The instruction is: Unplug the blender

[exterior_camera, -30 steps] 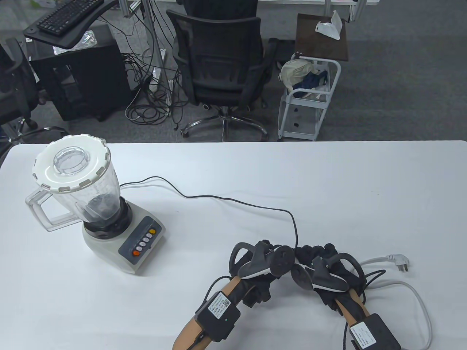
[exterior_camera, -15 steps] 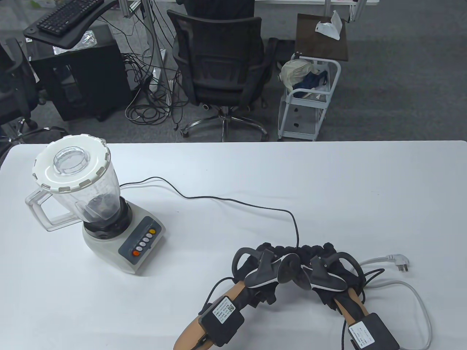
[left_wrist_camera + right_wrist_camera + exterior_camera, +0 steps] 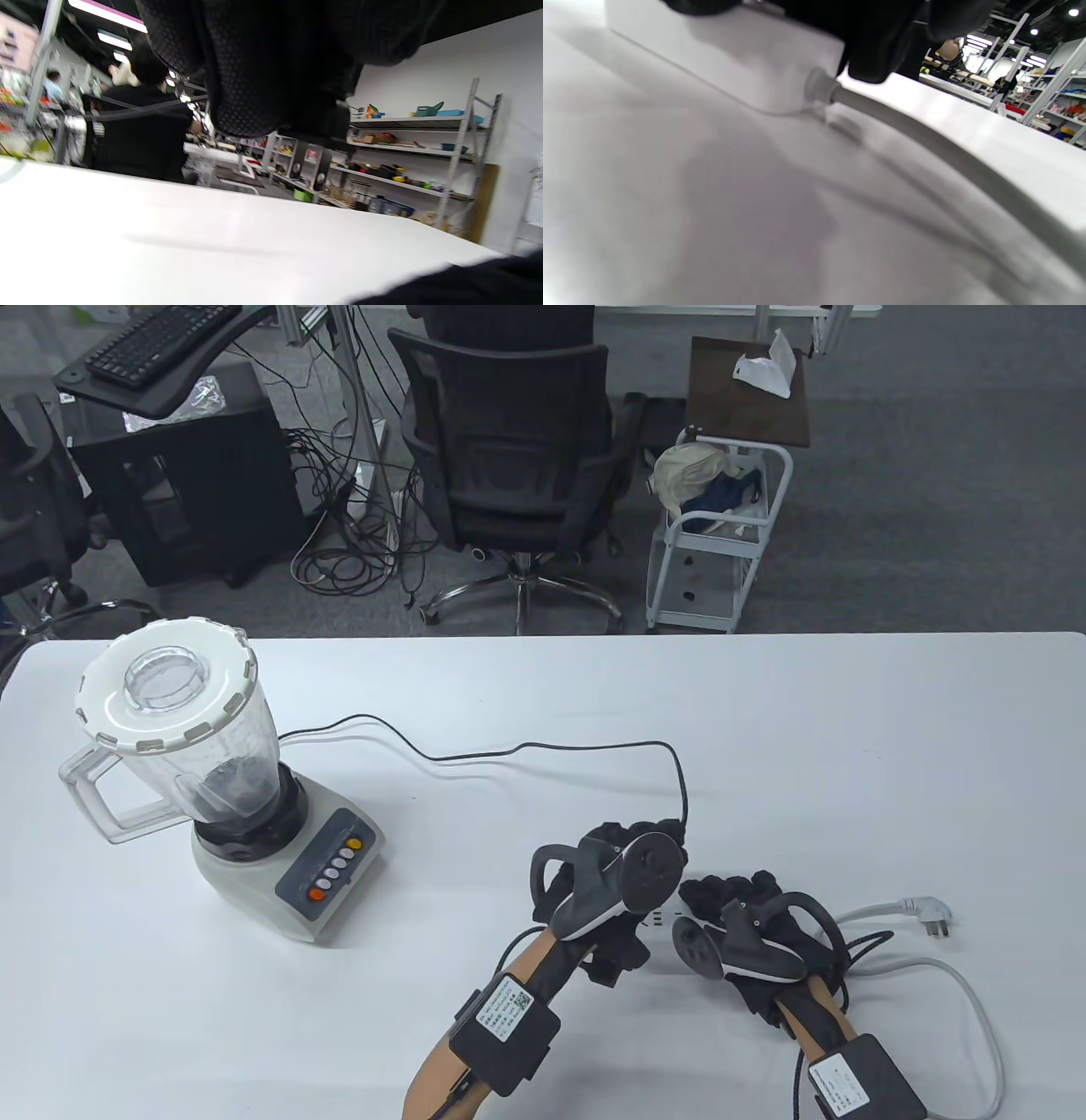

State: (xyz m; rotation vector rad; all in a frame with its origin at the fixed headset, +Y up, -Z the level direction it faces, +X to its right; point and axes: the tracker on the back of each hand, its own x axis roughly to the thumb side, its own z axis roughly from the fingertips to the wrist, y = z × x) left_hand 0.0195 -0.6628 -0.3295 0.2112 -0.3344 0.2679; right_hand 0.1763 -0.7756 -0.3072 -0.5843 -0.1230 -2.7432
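The blender [image 3: 229,806] stands at the table's left. Its black cord [image 3: 543,746] runs right, then bends down into my left hand [image 3: 653,836], which is closed around the cord's end; the plug itself is hidden in the fingers. My left hand's fingers fill the top of the left wrist view [image 3: 263,63]. My right hand [image 3: 721,899] rests just to the right, holding down a white power strip [image 3: 663,918]. In the right wrist view my fingers [image 3: 878,38] grip the strip [image 3: 734,63] at its cable end.
The strip's white cable [image 3: 976,1001] loops along the table's right front and ends in a loose plug [image 3: 929,916]. It shows grey in the right wrist view [image 3: 925,140]. An office chair [image 3: 517,449] and a white cart [image 3: 721,534] stand beyond the far edge.
My left hand has lifted up and to the left, away from my right hand, taking the cord's end with it. The cord has bowed toward the far edge. A sliver of strip now shows between the hands.
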